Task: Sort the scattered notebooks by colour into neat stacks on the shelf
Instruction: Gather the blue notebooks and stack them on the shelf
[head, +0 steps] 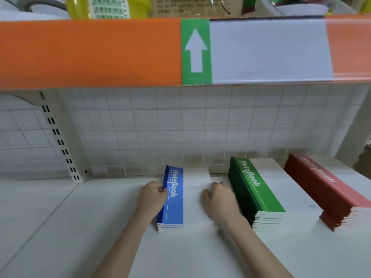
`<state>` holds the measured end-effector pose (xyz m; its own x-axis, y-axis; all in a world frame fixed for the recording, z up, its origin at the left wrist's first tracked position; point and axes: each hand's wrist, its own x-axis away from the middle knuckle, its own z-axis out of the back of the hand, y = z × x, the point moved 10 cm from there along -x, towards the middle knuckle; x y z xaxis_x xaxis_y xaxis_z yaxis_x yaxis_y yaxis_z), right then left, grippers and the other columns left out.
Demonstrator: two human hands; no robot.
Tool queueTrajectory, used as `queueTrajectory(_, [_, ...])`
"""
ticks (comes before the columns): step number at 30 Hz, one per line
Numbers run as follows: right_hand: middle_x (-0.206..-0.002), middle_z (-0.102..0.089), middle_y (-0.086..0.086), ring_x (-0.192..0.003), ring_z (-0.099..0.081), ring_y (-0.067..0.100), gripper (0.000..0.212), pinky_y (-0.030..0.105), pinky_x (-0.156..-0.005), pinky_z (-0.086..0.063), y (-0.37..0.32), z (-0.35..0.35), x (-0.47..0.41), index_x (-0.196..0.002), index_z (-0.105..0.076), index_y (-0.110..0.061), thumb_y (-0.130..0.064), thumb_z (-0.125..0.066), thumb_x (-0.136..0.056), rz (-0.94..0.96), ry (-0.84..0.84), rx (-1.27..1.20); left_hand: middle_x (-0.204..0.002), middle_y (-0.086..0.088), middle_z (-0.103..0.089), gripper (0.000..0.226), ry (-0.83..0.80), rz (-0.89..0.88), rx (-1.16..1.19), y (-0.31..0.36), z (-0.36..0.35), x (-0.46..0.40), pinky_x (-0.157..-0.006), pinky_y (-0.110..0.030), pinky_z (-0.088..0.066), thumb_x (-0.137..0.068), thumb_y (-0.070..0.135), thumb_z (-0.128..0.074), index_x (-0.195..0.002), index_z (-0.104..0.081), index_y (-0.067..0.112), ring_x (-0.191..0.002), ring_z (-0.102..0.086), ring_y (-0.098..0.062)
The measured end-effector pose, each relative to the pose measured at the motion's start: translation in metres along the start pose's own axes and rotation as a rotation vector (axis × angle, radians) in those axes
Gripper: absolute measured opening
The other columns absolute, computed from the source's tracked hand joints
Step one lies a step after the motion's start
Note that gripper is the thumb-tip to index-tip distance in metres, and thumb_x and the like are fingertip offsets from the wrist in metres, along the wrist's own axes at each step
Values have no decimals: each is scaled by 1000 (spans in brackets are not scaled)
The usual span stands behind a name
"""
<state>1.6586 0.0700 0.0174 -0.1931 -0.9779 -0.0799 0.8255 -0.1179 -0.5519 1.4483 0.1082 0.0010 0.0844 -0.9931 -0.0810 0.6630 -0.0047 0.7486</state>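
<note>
White shelf (60, 227) up front with two bare arms reaching in, the left hand (152, 197) with fingers pinched on the spine edge of the blue stack (174, 199), the right hand (218, 203) flat on the stack's white side, fingers curled, grip hard to tell. Looks like squaring up the blue pile; next, probably a gentle push from both sides to line up the edges. Farther right, the green stack (259, 193) and the red stack (321, 189) near the grid wall (160, 127).

Light was bright, even and soft, with faint shadows under the notebook stacks. Motion blur softened everything, and wide-angle distortion bent the orange shelf edge (90, 53).
</note>
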Motion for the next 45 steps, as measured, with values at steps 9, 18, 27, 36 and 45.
queueTrajectory(9, [-125,-39,14,-113,-47,33,42,33,-94,-39,8,-29,-1,-120,-46,-1,-36,-35,-99,-26,-35,-13,-64,-12,-33,29,19,-18,23,-4,-10,2,-50,-24,-22,-94,7,-41,-66,-34,9,-57,-29,-18])
queueTrajectory(18, [-139,-34,17,-129,-28,34,49,34,-103,-26,13,-44,-6,-132,-36,-3,-39,-35,-99,-107,-123,-77,-65,-5,-26,38,59,98,166,-11,-16,4,-43,-21,-18,-93,1,-33,-58,-23,12,-53,-20,-16])
queueTrajectory(27, [-145,-32,17,-132,-30,34,59,37,-107,-27,7,-19,-8,-143,-27,-2,-39,-37,-98,-57,-78,37,-63,-6,-42,41,-34,100,173,-11,0,16,-54,-30,-28,-101,19,-34,-62,-38,9,-60,-38,-19])
queueTrajectory(36, [-133,-46,9,-118,-38,28,41,32,-95,-35,-124,-25,25,-131,-46,-11,-18,-47,-91,406,70,62,-113,-7,-51,36,220,160,-423,-58,118,45,-90,-37,-40,-100,35,-32,-116,-58,15,-106,-53,-24])
queueTrajectory(45, [-135,-46,5,-127,-38,22,47,27,-102,-35,-278,-136,104,-140,-40,-15,-18,-46,-93,738,-252,-54,-110,3,-60,26,401,276,-433,-149,259,118,-88,-34,-45,-99,28,-37,-113,-59,25,-97,-58,-17])
